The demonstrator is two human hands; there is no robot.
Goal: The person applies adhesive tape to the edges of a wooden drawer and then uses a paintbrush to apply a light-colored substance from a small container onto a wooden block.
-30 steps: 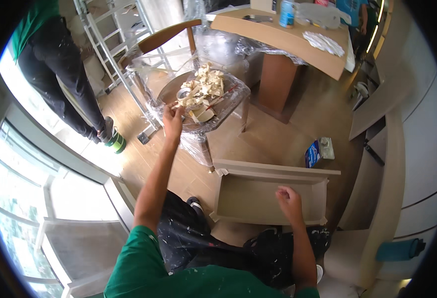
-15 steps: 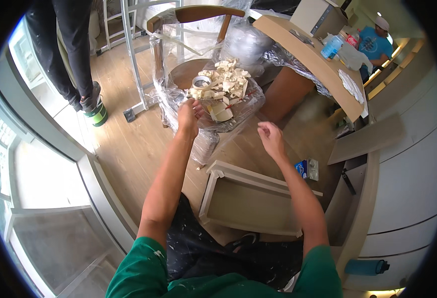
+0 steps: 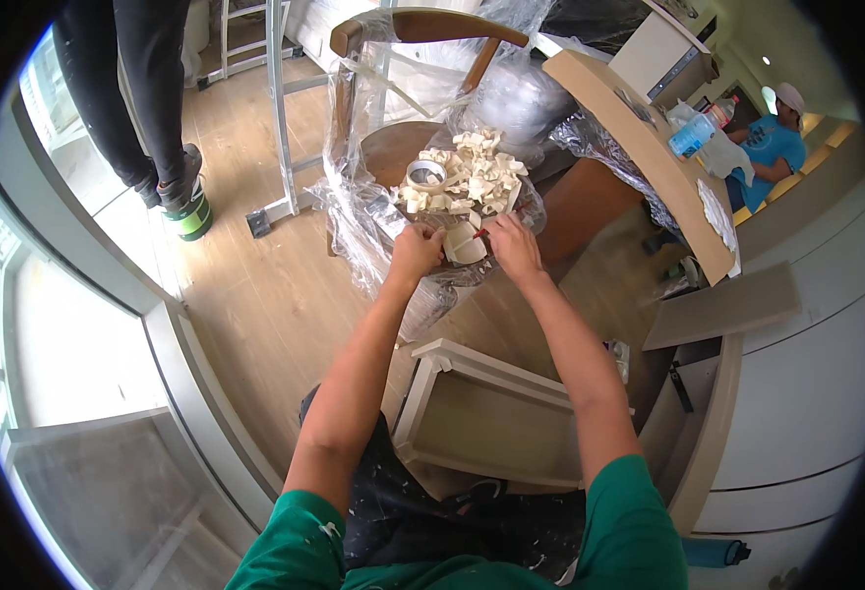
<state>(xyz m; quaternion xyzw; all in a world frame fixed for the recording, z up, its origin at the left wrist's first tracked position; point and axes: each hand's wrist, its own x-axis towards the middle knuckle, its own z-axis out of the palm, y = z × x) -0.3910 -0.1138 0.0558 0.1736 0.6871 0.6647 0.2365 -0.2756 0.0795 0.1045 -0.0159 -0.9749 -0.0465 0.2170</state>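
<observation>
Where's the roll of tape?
The roll is at the upper middle of the head view, on the wrapped chair, at the left side of the pale scraps, beyond the left hand.

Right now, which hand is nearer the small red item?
The right hand, close against the red item; the left hand is across the beige piece.

A small cream piece [image 3: 467, 244], apparently creased card, lies near the front edge of a plastic-wrapped chair seat [image 3: 388, 155], just in front of heaped cream scraps [image 3: 486, 172]; a slim red item [image 3: 480, 234], mostly hidden, shows at its right side; contact unclear.
</observation>
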